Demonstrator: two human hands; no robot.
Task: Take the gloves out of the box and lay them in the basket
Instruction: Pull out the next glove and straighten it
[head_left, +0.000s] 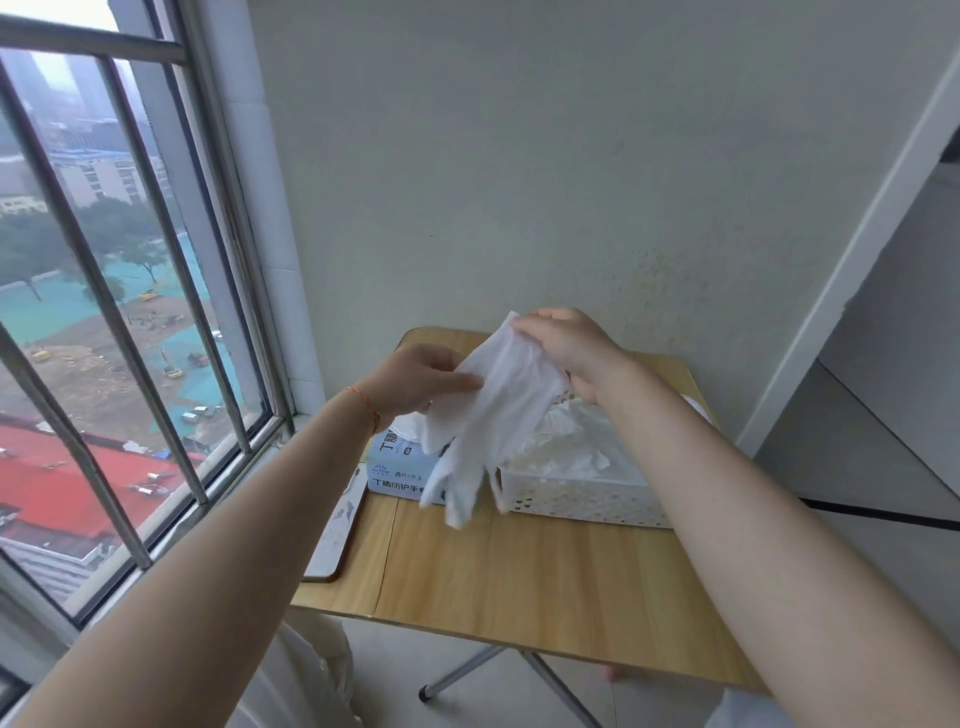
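A white glove (498, 415) hangs in the air above the table, fingers pointing down. My left hand (415, 382) pinches its left edge and my right hand (571, 353) grips its cuff at the top. Below it, a pale blue glove box (395, 467) lies on the table's left side, partly hidden by the glove. To its right stands a white perforated basket (582, 501) holding several crumpled white gloves (566, 441). The hanging glove's fingertips dangle in front of the gap between box and basket.
The small wooden folding table (519, 566) stands against a pale wall, with a barred window (130, 312) close on the left. A white tray-like board (332, 525) lies at the table's left edge. Metal table legs (467, 670) show underneath.
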